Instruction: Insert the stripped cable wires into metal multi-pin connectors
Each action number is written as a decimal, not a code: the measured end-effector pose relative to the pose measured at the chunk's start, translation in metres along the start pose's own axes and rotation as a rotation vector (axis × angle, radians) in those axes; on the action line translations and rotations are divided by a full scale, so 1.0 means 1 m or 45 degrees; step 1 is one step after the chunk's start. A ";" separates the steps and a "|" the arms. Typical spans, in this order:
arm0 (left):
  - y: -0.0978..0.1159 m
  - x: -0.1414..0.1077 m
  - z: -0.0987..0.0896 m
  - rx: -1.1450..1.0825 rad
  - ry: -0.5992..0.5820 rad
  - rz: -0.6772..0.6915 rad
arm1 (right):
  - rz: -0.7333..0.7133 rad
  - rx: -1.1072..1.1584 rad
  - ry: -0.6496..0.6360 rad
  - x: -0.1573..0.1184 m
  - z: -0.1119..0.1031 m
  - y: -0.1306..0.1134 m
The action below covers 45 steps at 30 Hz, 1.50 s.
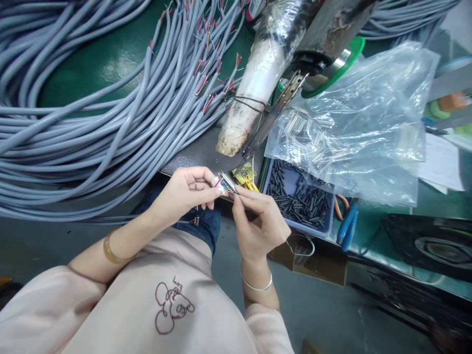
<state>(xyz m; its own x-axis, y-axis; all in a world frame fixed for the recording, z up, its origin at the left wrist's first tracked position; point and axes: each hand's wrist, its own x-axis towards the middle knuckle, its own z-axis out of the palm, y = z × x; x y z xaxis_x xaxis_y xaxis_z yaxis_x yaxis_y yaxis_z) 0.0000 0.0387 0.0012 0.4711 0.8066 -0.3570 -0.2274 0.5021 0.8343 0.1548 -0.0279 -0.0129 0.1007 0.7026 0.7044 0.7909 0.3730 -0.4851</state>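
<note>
A small metal multi-pin connector [227,182] with red, green and white wires is held between both hands over the table's front edge. My left hand [191,189] is closed, with thumb and fingers pinching the wired side of the connector; something white shows at the fingertips. From the other end, my right hand [260,219] pinches the connector between thumb and forefinger, its other fingers curled. A soldering iron [275,110] is mounted just beyond the hands, its tip pointing down toward the connector. Another wired connector [196,216] hangs near my lap.
Bundled grey cables [121,128] with stripped ends fill the left. A blue tray [295,223] holds short black tubes. Behind it lie a clear plastic bag [372,128] of metal parts and a green-rimmed spool [350,69]. Blue-handled pliers [347,226] rest at the edge.
</note>
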 end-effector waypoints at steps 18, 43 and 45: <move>0.005 0.002 0.004 0.109 0.074 0.129 | 0.050 0.081 0.023 0.003 0.005 0.003; 0.017 0.011 0.005 0.270 0.093 0.200 | -0.079 -0.083 -0.077 0.015 0.003 0.001; 0.016 0.010 0.003 0.264 0.083 0.160 | -0.094 -0.095 -0.089 0.010 0.001 0.003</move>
<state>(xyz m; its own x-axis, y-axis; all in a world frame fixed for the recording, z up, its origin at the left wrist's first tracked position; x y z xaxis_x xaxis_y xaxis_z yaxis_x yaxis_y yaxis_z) 0.0043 0.0539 0.0121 0.3930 0.8803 -0.2656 -0.0977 0.3272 0.9399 0.1578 -0.0187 -0.0082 0.0007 0.7163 0.6978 0.8377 0.3807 -0.3916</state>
